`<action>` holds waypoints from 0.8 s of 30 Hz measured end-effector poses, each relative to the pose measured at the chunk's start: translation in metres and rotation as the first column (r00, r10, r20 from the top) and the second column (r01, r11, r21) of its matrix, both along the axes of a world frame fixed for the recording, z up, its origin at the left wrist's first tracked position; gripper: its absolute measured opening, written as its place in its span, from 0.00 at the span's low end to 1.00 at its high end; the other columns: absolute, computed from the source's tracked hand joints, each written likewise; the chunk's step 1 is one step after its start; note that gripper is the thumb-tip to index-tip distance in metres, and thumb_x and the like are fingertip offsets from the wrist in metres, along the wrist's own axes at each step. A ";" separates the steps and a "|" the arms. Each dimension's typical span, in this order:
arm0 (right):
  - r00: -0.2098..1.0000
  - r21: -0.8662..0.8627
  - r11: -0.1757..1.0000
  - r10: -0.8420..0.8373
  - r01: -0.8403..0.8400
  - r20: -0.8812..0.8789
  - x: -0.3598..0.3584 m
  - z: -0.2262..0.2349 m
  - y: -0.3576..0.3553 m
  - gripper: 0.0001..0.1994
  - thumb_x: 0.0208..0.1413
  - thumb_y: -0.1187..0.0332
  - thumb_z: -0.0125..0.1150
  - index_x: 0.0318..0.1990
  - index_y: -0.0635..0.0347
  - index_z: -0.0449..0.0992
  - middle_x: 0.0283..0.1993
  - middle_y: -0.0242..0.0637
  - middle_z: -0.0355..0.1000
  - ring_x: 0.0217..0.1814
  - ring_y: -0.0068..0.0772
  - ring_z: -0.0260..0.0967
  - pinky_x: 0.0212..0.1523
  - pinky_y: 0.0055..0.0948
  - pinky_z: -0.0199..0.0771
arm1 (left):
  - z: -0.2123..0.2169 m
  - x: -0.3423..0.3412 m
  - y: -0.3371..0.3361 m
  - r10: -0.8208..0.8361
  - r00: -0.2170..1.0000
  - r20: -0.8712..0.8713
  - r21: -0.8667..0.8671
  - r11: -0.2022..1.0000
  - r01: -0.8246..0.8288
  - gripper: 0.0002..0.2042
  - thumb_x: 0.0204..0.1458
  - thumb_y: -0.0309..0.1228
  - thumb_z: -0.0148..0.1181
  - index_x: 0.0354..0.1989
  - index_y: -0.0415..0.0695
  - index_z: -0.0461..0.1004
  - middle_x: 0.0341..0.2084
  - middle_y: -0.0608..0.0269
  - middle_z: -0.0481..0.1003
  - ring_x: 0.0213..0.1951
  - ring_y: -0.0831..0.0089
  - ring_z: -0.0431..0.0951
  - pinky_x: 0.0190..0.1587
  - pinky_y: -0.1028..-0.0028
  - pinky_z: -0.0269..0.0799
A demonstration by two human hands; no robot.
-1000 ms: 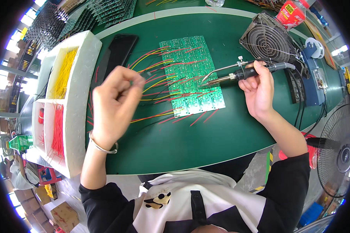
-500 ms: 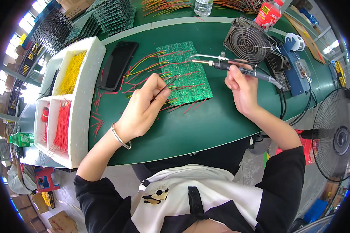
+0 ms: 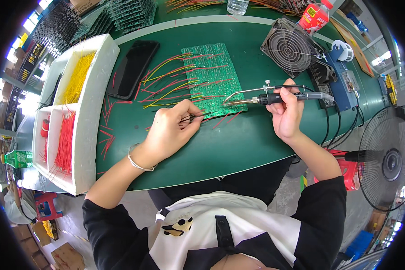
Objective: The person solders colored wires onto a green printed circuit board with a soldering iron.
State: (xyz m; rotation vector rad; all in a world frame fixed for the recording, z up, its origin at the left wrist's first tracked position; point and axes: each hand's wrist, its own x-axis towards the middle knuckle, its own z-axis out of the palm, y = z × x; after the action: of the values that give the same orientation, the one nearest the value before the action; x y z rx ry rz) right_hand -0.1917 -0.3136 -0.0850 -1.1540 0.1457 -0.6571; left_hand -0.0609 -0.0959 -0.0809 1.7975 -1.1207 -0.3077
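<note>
Tray [image 3: 92,112]: white, left of frame, yellow and red wires in its compartments.
Phone [image 3: 132,67]: black, flat, upper centre-left.
Left hand [image 3: 168,130]: centre, fingers pinched together on a thin wire [image 3: 201,115].
Board [image 3: 211,72]: green, upper centre, wires fanning left.
Right hand [image 3: 285,114]: right of centre, fingers clamped round iron [image 3: 274,98], tip at board's lower edge.
Fan [image 3: 292,47]: upper right.

Bright, even daylight; windows blow out around nine to eleven o'clock. Soft shadows, sharp centre, heavy fisheye bending, black vignette at the rim.
</note>
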 end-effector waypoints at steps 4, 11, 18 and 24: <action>0.999 0.023 0.999 0.029 -0.028 -0.026 -0.001 0.002 0.000 0.06 0.51 0.71 0.46 0.25 0.58 0.60 0.13 0.23 0.49 0.12 0.11 0.41 0.15 0.18 0.42 | 0.000 0.000 0.001 -0.002 0.999 0.037 0.004 1.000 0.002 0.05 0.44 0.20 0.57 0.23 0.37 0.67 0.08 0.74 0.55 0.14 0.88 0.48 0.16 0.82 0.43; 0.998 0.006 0.999 0.044 -0.044 -0.043 0.001 0.001 0.001 0.05 0.51 0.72 0.45 0.24 0.58 0.60 0.13 0.23 0.49 0.12 0.11 0.40 0.15 0.18 0.42 | -0.007 0.002 0.001 -0.001 0.999 0.036 -0.025 1.000 0.002 0.05 0.44 0.20 0.57 0.22 0.37 0.67 0.08 0.75 0.55 0.14 0.89 0.48 0.16 0.83 0.43; 0.996 0.011 0.999 0.052 -0.051 -0.073 0.001 0.001 0.001 0.06 0.51 0.72 0.46 0.24 0.58 0.60 0.15 0.24 0.51 0.13 0.11 0.42 0.16 0.17 0.44 | -0.006 0.002 0.001 0.001 0.999 0.048 -0.004 1.000 -0.001 0.05 0.44 0.20 0.58 0.22 0.37 0.67 0.08 0.75 0.55 0.14 0.89 0.47 0.15 0.83 0.43; 0.995 0.018 0.998 0.068 -0.067 -0.074 0.001 0.000 0.001 0.06 0.52 0.72 0.47 0.25 0.57 0.60 0.16 0.24 0.52 0.13 0.11 0.43 0.16 0.17 0.45 | -0.005 0.001 0.001 0.007 0.999 0.044 -0.012 1.000 -0.007 0.05 0.44 0.20 0.58 0.21 0.37 0.67 0.08 0.75 0.54 0.14 0.89 0.47 0.15 0.83 0.43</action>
State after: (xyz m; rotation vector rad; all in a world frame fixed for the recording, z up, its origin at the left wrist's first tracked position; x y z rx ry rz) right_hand -0.1906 -0.3126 -0.0849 -1.1640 0.1747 -0.5524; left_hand -0.0600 -0.0948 -0.0863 1.8049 -1.1443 -0.2580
